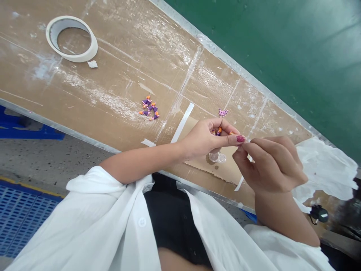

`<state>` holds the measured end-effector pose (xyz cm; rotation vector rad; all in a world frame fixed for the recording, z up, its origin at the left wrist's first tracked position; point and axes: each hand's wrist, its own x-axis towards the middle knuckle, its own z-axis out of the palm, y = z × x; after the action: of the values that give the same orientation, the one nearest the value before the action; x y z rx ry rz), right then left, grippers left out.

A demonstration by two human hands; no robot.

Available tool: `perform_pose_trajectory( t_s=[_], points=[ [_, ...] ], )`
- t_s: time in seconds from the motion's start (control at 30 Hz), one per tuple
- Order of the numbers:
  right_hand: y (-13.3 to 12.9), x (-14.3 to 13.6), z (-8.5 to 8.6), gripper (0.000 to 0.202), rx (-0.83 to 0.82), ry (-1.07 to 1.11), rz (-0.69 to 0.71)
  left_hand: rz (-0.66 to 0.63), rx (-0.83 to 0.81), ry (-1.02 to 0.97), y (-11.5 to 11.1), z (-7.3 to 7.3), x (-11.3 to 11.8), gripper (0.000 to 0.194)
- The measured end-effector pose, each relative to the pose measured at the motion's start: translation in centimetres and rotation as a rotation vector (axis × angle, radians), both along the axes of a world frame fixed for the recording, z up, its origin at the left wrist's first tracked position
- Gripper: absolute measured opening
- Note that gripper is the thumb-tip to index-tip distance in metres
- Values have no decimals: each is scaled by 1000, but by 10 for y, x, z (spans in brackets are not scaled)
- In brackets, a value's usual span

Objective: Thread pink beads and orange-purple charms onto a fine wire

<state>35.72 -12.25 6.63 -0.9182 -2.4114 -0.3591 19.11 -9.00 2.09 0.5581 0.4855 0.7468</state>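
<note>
My left hand [207, 138] is curled over the brown board, closed around several small orange-and-purple figurines [219, 131]. Its thumb and a fingertip meet my right hand [269, 163], which is closed in a pinch at the same spot. Whatever the right fingers grip is too small and too covered to make out. Below the left hand sits a small clear plastic cup with a lid [217, 157]. A cluster of similar purple figurines with orange tops [150, 108] lies on the table to the left. Tiny pink-purple beads [222, 112] form a little heap just beyond my hands.
A roll of white masking tape [94, 47] lies at the upper left, with a torn white scrap [92, 64] beside it. White tape strips [182, 122] edge the brown board [194, 160]. Crumpled white sheeting [327, 169] and a small black object [319, 214] are at the right.
</note>
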Motion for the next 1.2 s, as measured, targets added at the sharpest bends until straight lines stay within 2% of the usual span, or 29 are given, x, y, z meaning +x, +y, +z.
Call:
perform_pose_trajectory(
  t_s=[0.17,0.23,0.43,0.63,0.83,1.03,1.2],
  points=[
    [2,5,-3,18,176,74,65,-27,68,-91,0,4,-2,44],
    [0,10,-7,17,195,129,80,-42,88,-119,-2,5,-2,45],
    [-5,18,-14,26,165,209,37,-42,154,-158,-3,3,-1,47],
    [-2,18,-9,32,96,250,-36,-24,201,-152,-2,2,-2,49],
    [-9,9,2,31,46,244,49,-23,190,-185,-2,4,-3,49],
    [-11,2,4,25,-8,235,105,-31,145,-148,-4,9,-5,50],
    [-13,2,7,26,-27,225,57,-67,95,-104,-3,12,-5,55]
  ],
)
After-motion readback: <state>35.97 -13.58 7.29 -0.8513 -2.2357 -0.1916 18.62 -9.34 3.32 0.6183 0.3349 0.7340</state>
